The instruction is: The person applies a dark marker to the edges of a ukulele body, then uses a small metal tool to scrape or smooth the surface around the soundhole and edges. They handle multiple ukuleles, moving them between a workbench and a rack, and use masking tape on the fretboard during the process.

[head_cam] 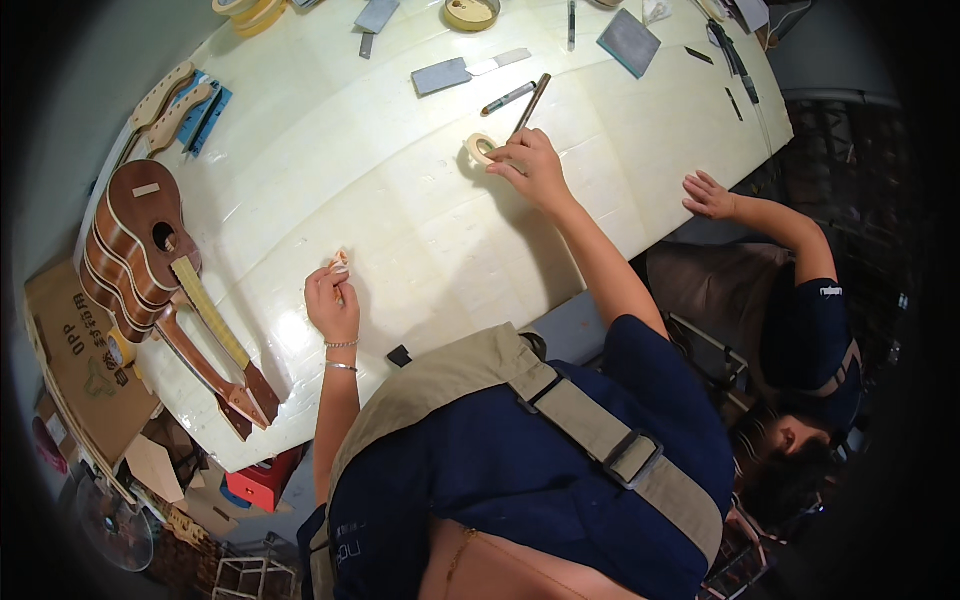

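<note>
My right hand (532, 169) pinches the near edge of a roll of masking tape (475, 148) above the white-covered table. A slim dark rod (534, 101) and a marker-like pen (508, 98) lie just beyond it. In my left hand (332, 304) is a small crumpled white and orange scrap (340, 261), partly hidden by the fingers. To the left of that hand, several wooden ukulele bodies (142, 206) lie stacked, their necks towards me. The top one has a round soundhole and yellowish tape along its fingerboard (206, 304).
Two pale headstocks (176, 112) lie at the far left by a blue sheet (214, 109). Sanding blocks (439, 76), a scraper-like blade (501, 61) and an open round tin (471, 13) are along the back. A co-worker's hand (709, 196) is at the right edge.
</note>
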Motion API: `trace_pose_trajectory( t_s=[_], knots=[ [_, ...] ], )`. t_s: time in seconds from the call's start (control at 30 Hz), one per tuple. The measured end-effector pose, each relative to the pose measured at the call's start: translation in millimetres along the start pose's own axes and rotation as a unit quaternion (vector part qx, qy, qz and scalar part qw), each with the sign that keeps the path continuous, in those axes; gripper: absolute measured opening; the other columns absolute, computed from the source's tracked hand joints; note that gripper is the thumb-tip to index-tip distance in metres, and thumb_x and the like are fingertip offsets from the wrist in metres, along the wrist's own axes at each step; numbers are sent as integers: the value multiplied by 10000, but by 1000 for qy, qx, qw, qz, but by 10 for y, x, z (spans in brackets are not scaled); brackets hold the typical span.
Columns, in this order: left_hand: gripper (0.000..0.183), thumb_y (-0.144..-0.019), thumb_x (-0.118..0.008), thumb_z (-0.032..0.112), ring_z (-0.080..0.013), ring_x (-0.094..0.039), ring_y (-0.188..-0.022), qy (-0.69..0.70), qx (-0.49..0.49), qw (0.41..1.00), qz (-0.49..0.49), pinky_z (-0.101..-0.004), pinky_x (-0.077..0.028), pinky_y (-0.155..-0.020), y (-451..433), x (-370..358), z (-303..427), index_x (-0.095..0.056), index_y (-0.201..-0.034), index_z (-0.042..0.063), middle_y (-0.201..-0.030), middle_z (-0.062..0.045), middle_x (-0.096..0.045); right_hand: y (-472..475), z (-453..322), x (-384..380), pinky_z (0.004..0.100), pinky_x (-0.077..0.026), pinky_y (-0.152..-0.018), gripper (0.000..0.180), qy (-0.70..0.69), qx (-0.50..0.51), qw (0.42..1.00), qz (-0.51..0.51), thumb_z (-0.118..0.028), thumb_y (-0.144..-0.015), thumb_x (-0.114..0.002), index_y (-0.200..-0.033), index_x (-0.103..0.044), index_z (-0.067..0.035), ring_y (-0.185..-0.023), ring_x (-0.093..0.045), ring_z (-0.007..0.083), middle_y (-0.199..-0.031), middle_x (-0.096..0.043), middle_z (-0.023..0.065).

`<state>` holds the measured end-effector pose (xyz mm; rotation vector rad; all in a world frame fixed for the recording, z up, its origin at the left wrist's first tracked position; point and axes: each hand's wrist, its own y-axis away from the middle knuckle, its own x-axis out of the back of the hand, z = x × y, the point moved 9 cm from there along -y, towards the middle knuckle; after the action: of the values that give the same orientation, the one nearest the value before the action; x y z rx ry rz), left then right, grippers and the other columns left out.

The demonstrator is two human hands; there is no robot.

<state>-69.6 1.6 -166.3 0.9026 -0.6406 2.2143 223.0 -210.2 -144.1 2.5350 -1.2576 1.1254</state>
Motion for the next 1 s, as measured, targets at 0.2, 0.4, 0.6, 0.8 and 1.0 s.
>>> trace_pose_trajectory(
  t_s=[0.2,0.4,0.6,0.8,1.0],
  knots=[
    [275,-715,-635,137,-277,-311,-1208,-90,-98,991,26,-468,-234,-992,-311,186,893,-642,-990,127,-1280,-121,-405,292,-102,-199,245,-379,-690,175,-273,-182,944,-23,-143,-723,-684,-868,-674,-46,-743,-472,128,-807,-536,22],
    [565,-799,-621,172,-268,-407,-1203,475,119,837,-242,-369,-364,-962,-656,-546,1489,-391,-1295,27,-1302,-175,-408,499,-663,-178,240,-377,-714,165,-345,-122,930,-4,-71,-749,-649,-905,-639,-19,-762,-463,125,-830,-524,26],
    [512,-840,-536,176,-275,-497,-1117,600,226,706,-301,-350,-425,-925,-475,-742,1736,-368,-1291,0,-1263,-177,-445,541,-997,18,273,-408,-692,158,-299,-75,950,39,-43,-714,-641,-871,-626,-35,-771,-507,174,-807,-535,62],
    [279,-888,-506,192,-293,-565,-1015,677,362,604,-211,-356,-489,-844,-419,-802,1437,-500,-1074,-16,-1058,-147,-566,486,-1176,-78,286,-439,-654,189,-281,28,959,-12,-21,-692,-654,-879,-648,-43,-736,-535,201,-814,-546,79],
    [97,-852,-577,114,-195,-569,-837,620,394,672,-93,-324,-478,-824,-388,-632,683,-505,-867,52,-912,-93,-581,-242,-489,77,283,-466,-628,146,-150,-33,986,64,-28,-743,-633,-888,-640,-10,-701,-582,183,-814,-555,94]
  ],
)
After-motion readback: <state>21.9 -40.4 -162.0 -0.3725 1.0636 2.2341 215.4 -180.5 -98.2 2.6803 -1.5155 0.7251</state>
